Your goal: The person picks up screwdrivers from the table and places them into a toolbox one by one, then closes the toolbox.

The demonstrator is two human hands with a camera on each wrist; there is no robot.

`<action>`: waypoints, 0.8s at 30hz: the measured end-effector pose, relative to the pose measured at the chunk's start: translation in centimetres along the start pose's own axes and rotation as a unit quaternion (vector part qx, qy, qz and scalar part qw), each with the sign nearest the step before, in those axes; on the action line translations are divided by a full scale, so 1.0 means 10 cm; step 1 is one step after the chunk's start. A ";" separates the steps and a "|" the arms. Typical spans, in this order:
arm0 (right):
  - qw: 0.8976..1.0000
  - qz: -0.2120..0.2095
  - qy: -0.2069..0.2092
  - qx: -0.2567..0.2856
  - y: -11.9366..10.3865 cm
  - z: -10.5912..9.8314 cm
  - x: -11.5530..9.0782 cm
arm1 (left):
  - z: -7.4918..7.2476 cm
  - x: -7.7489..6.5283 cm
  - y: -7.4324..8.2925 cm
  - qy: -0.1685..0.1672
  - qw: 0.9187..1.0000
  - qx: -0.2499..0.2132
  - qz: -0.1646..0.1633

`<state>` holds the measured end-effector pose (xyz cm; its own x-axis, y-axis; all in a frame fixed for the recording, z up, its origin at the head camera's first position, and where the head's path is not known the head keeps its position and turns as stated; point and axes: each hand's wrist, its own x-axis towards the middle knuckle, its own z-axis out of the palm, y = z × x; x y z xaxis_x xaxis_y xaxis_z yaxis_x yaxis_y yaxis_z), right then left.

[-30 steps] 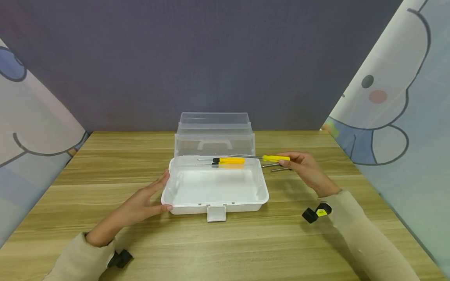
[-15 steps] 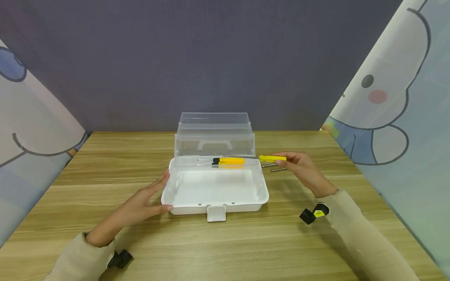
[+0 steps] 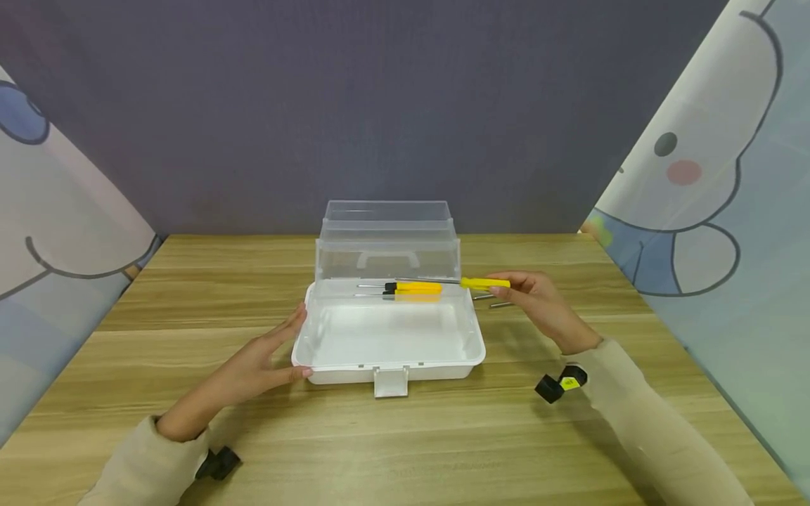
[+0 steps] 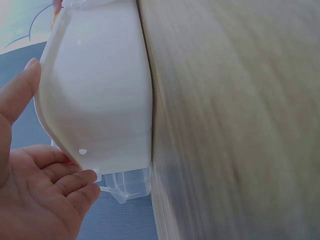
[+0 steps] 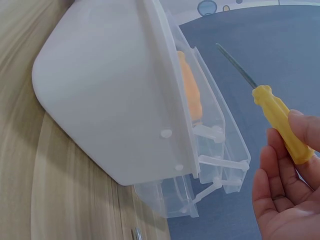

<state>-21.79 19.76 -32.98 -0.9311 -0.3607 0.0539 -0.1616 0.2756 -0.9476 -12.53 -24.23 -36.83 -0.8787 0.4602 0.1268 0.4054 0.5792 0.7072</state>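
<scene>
A white toolbox (image 3: pixel 389 337) stands with its clear tiered trays (image 3: pixel 387 256) folded up at the back. My left hand (image 3: pixel 256 372) touches its left side with fingers spread and fairly straight, the thumb at the front corner. In the left wrist view those fingertips meet the box wall (image 4: pixel 100 90). My right hand (image 3: pixel 544 309) pinches the yellow handle of a screwdriver (image 3: pixel 484 284) between thumb and fingers. Its metal shaft points left, above the tray's right part. Two yellow-and-black screwdrivers lie in the lowest clear tray, one upper (image 3: pixel 418 287) and one nearer (image 3: pixel 414 297).
Two metal shafts (image 3: pixel 502 305) lie on the wooden table (image 3: pixel 405 450) right of the toolbox, partly hidden by my right hand. The front latch (image 3: pixel 391 383) hangs down. A dark panel (image 3: pixel 392 112) rises behind the table, with patterned walls (image 3: pixel 702 204) at both sides.
My right hand has moved slowly left with the screwdriver, bringing its shaft further over the tray. The left hand and the toolbox have stayed in place.
</scene>
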 end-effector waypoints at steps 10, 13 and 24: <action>1.000 -0.002 0.000 -0.010 -0.04 0.04 0.05 | -0.01 0.02 0.01 -0.002 1.000 -0.004 -0.002; 1.000 -0.003 -0.006 -0.008 -0.04 0.06 0.07 | -0.01 0.01 0.01 -0.003 1.000 -0.010 -0.003; 1.000 -0.003 -0.027 -0.013 -0.10 0.15 0.15 | -0.01 0.00 0.02 -0.005 1.000 -0.016 -0.008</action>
<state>-22.50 17.64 -32.39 -0.9108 -0.4107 0.0422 -0.1769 0.2959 -0.9387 -12.49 -24.12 -36.59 -0.8821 0.4584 0.1083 0.3833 0.5649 0.7307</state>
